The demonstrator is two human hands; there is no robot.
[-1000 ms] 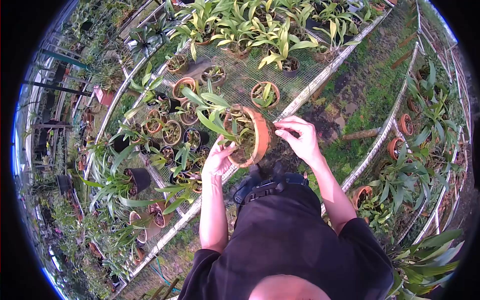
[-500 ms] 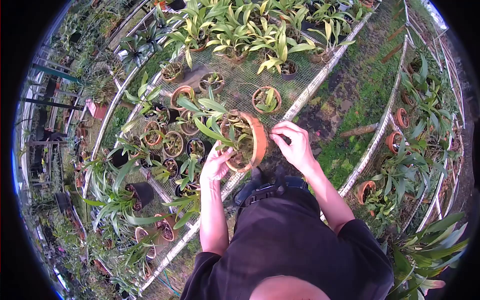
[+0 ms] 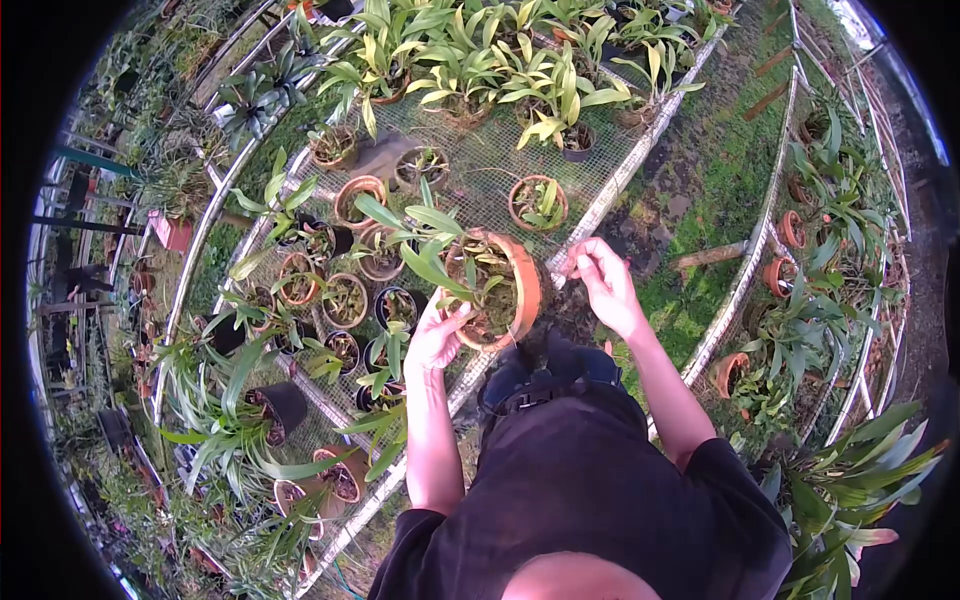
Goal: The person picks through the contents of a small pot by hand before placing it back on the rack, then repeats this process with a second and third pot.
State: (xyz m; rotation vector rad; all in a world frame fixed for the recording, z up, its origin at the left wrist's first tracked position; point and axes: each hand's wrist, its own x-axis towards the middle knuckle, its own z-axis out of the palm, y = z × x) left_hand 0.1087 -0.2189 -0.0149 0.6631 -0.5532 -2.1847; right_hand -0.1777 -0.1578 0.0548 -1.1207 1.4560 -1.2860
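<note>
A terracotta pot [image 3: 527, 290], tilted on its side with its mouth toward the left, is held up over the bench edge. Long green leaves [image 3: 430, 265] of the plant growing in it reach out to the upper left, and dark, mossy material lies inside the rim. My left hand [image 3: 436, 338] is closed on the pot's near left rim, thumb at the opening. To the right of the pot and apart from it, my right hand [image 3: 610, 290] has its thumb and fingertips pinched together. Whatever is between those fingertips is too small to make out.
A wire-mesh bench [image 3: 480, 160] carries several potted plants, among them a small terracotta pot [image 3: 538, 203] and a black pot [image 3: 278, 408]. Its pale edge rail [image 3: 625, 170] runs diagonally beneath the hands. Another plant bench [image 3: 745, 290] stands to the right, past a mossy path [image 3: 700, 210].
My right hand has moved slightly right, away from the pot, and its fingers have turned upward. My left hand still holds the pot in nearly the same place.
</note>
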